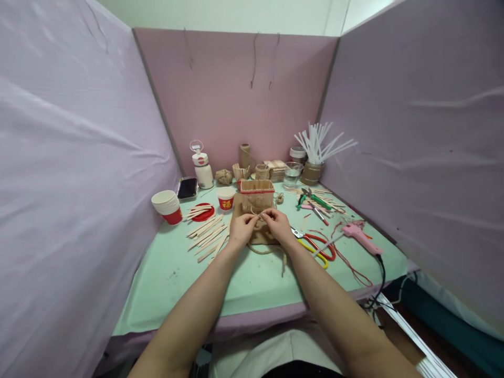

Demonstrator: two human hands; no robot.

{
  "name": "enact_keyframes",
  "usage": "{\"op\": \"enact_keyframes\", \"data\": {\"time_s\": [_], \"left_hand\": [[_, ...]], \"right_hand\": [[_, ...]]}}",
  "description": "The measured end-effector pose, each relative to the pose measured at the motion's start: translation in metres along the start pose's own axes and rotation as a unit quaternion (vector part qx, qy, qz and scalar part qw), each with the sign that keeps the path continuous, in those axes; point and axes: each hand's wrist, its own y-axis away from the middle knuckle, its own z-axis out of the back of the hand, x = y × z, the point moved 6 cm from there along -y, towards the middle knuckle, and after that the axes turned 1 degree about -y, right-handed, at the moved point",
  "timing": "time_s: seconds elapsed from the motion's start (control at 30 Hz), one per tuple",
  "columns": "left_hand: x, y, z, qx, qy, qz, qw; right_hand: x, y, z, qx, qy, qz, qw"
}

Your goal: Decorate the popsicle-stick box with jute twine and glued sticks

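Note:
My left hand (243,228) and my right hand (276,224) come close together at the middle of the table, fingertips pinched on a length of jute twine (256,212). Just behind them stands a small box (256,198) with a red line along its upper edge, seemingly made of craft sticks. It rests on a brown board (264,237), partly hidden by my hands. A tail of the twine hangs in front of the board and curls across the green cloth.
Wooden sticks (207,233) lie at left near stacked paper cups (167,206). Scissors (319,247), pliers (315,198) and a pink glue gun (361,237) with its cord lie at right. A glass of water (292,175), a bottle (203,172) and white glue sticks (317,143) stand behind.

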Motion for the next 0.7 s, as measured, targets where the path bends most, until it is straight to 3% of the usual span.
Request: {"op": "enact_keyframes", "data": {"time_s": [0.3,0.53,0.7], "left_hand": [[-0.017,0.007,0.006,-0.038,0.017,-0.044,0.998],[-0.010,0.004,0.006,-0.041,0.063,0.008,0.997],[-0.008,0.004,0.004,-0.027,0.061,0.001,0.998]], "right_hand": [[-0.003,0.000,-0.001,0.021,-0.034,-0.024,0.999],[0.020,0.005,0.004,0.033,0.052,0.164,0.984],[0.019,0.002,0.004,0.034,0.112,0.203,0.972]]}}
